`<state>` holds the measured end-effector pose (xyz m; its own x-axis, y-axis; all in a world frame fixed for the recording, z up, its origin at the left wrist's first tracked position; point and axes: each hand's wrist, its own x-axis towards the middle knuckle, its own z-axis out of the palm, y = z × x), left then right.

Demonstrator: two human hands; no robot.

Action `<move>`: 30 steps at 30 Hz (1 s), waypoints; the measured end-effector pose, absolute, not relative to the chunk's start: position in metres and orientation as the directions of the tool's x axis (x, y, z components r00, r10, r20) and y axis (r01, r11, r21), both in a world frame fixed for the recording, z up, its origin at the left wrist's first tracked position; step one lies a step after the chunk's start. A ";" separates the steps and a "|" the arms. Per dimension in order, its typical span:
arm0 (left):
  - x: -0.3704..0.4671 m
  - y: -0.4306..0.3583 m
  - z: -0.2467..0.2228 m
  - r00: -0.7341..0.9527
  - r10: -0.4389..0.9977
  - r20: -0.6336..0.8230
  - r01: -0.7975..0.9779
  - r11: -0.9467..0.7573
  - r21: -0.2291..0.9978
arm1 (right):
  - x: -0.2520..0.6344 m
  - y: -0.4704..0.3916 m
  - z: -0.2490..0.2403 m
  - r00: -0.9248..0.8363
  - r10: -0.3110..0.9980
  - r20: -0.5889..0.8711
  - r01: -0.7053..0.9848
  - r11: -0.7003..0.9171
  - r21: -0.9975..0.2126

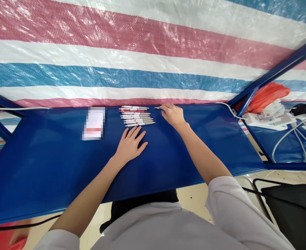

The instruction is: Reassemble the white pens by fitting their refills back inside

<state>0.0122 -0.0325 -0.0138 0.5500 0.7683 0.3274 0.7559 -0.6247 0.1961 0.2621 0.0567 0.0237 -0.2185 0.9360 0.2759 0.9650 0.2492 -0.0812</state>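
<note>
Done, judging by layout: slim white-and-grey pens (137, 117), one red among them, side by side on glossy blue desk (168, 163), ends uneven. Outstanding: one grey-tipped pen (156, 108), apart, at right hand (173, 114); pinched or merely covered, cannot tell. Left hand (130, 146): grip released, fingers spread.

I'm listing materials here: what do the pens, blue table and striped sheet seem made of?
Pens: likely plastic, by their pale barrels; finish too small to tell.
Blue table: smooth, glossy, perhaps painted metal, from soft reflections.
Striped sheet: probably woven plastic, shiny, given crinkled highlights and fine weave.
</note>
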 end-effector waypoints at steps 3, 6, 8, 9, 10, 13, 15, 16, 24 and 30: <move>0.012 -0.034 -0.013 0.550 0.769 0.326 0.758 -0.623 0.191 | 0.254 0.036 0.028 -0.211 0.927 0.309 0.953 0.265 -0.145; 0.007 -0.036 -0.011 0.546 0.777 0.314 0.769 -0.613 0.182 | 0.242 0.011 0.026 -0.197 0.918 0.343 0.936 0.280 -0.213; 0.002 -0.038 -0.010 0.540 0.784 0.306 0.777 -0.604 0.176 | 0.232 -0.008 0.021 -0.190 0.913 0.361 0.920 0.294 -0.259; -0.001 -0.039 -0.009 0.538 0.787 0.301 0.781 -0.600 0.173 | 0.226 -0.016 0.018 -0.188 0.909 0.371 0.914 0.300 -0.274; -0.005 -0.040 -0.009 0.537 0.791 0.295 0.785 -0.596 0.168 | 0.221 -0.024 0.014 -0.194 0.906 0.375 0.907 0.311 -0.282; -0.015 -0.043 -0.009 0.537 0.797 0.276 0.794 -0.588 0.154 | 0.208 -0.044 0.000 -0.210 0.904 0.371 0.904 0.324 -0.280; -0.020 -0.045 -0.010 0.539 0.798 0.269 0.795 -0.588 0.150 | 0.203 -0.052 -0.008 -0.212 0.910 0.357 0.903 0.322 -0.284; -0.022 -0.046 -0.011 0.541 0.798 0.267 0.794 -0.589 0.151 | 0.201 -0.054 -0.012 -0.208 0.911 0.355 0.904 0.318 -0.285; -0.023 -0.043 -0.013 0.505 0.799 0.328 0.799 -0.576 0.173 | 0.198 -0.061 -0.024 -0.212 0.906 0.366 0.907 0.322 -0.271; -0.001 -0.018 0.003 0.549 0.738 0.392 0.766 -0.632 0.115 | 0.198 -0.061 -0.024 -0.212 0.903 0.374 0.903 0.327 -0.280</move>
